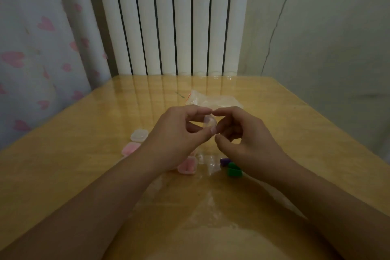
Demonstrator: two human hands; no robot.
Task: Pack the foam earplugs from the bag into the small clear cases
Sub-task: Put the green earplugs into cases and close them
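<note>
Head view: clear case held open-side work above table centre.
Left hand [179, 133] and right hand [238, 133] both pinch one small clear case [209, 123] between fingertips. Green earplugs [233, 169] and a purple earplug [224, 161] lie below, toward the near edge, nearest the right hand; bag [213, 99] beyond; filled pink cases [187, 165] left.

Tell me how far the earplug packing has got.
Done, it seems: two cases holding pink, one left of the left hand, another below it. A closed case beyond them; contents unclear. In hand: both hands, left and right hand, pinch a clear case between them. Left: a purple earplug and green earplugs loose on the table. The bag lies behind.
</note>
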